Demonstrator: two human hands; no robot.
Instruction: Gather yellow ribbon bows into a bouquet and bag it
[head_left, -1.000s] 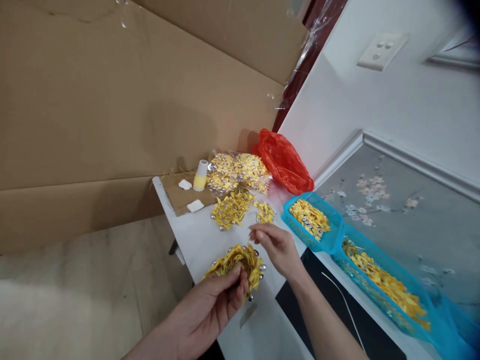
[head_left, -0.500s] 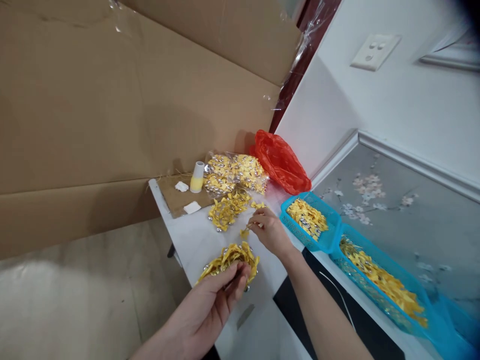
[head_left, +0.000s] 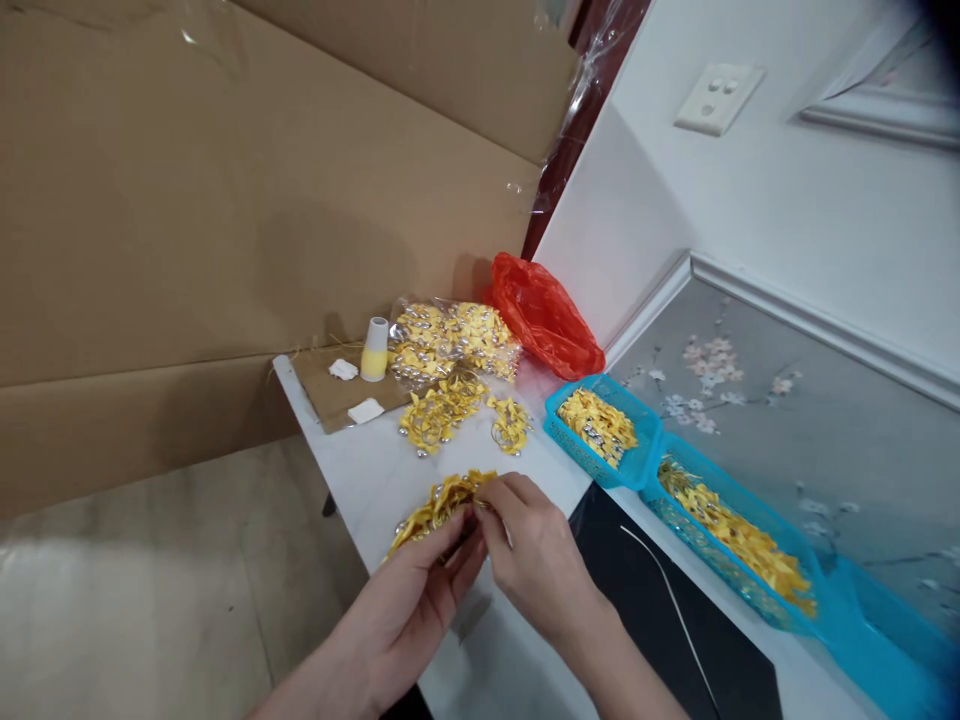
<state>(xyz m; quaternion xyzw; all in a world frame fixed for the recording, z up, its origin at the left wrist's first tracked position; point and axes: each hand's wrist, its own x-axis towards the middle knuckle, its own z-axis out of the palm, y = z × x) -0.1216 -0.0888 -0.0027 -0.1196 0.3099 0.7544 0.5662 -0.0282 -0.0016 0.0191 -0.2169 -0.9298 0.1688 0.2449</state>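
My left hand point(head_left: 412, 605) is closed around a bundle of yellow ribbon garland point(head_left: 439, 508) with silver beads and gold cord, held over the white tabletop point(head_left: 360, 495). Against the bundle's right end, my right hand point(head_left: 536, 550) pinches what looks like a thin gold strand of it; the fingertips partly hide it. Just beyond the hands lie a larger heap of the same yellow beaded garland point(head_left: 442, 410) and a small separate coil point(head_left: 510, 425).
A clear bag of yellow pieces point(head_left: 454, 340), a red plastic bag point(head_left: 544, 315) and a thread cone point(head_left: 374, 350) stand at the back. Blue baskets point(head_left: 649, 465) with yellow ribbon pieces line the wall. A black sheet point(head_left: 652, 590) carries a white cord. Cardboard point(head_left: 187, 230) rises behind.
My right hand has come back toward me, from near the small coil to the bundle at my left fingertips. The coil is now uncovered. The view has shifted slightly.
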